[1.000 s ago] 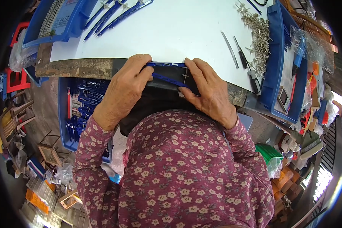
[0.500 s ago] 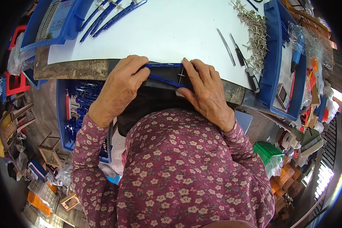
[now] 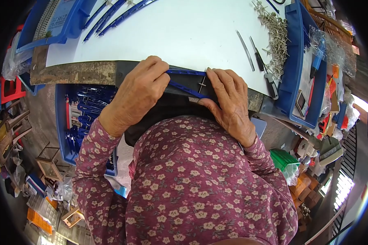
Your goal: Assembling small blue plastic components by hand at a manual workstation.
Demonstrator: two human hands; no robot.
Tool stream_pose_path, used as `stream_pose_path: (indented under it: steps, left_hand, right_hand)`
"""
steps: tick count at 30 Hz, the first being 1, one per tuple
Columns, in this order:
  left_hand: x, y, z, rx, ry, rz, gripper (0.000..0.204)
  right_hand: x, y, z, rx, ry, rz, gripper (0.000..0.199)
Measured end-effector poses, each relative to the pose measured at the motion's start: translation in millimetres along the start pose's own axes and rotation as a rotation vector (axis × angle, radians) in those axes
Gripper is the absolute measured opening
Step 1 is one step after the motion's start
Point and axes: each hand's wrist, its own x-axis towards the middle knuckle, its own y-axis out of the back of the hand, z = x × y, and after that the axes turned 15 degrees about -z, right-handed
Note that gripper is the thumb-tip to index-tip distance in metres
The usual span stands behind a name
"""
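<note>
Both my hands hold a narrow blue two-armed plastic piece [image 3: 186, 72] at the table's near edge. Its two arms come together toward my left hand [image 3: 137, 94], whose fingers are closed on that end. On the wider end, my right hand [image 3: 233, 104] pinches, fingers on the upper arm and thumb at the lower one. Between the arms, close to the right fingers, sits a small cross-shaped metal part [image 3: 202, 84]. How the metal part is fixed is too small to tell. The tip inside my left hand is hidden.
Similar blue pieces [image 3: 126, 15] lie at the far left of the white sheet [image 3: 171, 36]. A heap of metal parts [image 3: 276, 36], tweezers [image 3: 245, 51] and a screwdriver [image 3: 256, 55] lie right. Blue trays [image 3: 288, 87] flank the sheet; a blue bin [image 3: 63, 134] of blue pieces stands lower left.
Both hands have shifted slightly to the right with the blue piece between them. My grip looks much the same, and the metal part stays between the arms.
</note>
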Motion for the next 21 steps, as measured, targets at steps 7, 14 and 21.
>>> stream_pose_path:
  steps: [7,14,21]
  left_hand:
    - [-4.9,1.8,-8.6,-0.118,-0.035,-0.036,0.019]
    - [-36.6,22.4,-26.3,-0.122,0.033,0.013,0.02]
    - [-60.2,37.0,-38.8,-0.147,0.169,0.033,0.023]
  right_hand:
    - [6.8,-15.0,-7.3,0.039,0.014,0.049,0.062]
    - [46.9,-18.4,-25.9,0.034,0.127,0.02,0.062]
    - [72.0,-25.7,-37.5,0.039,0.314,0.12,0.066]
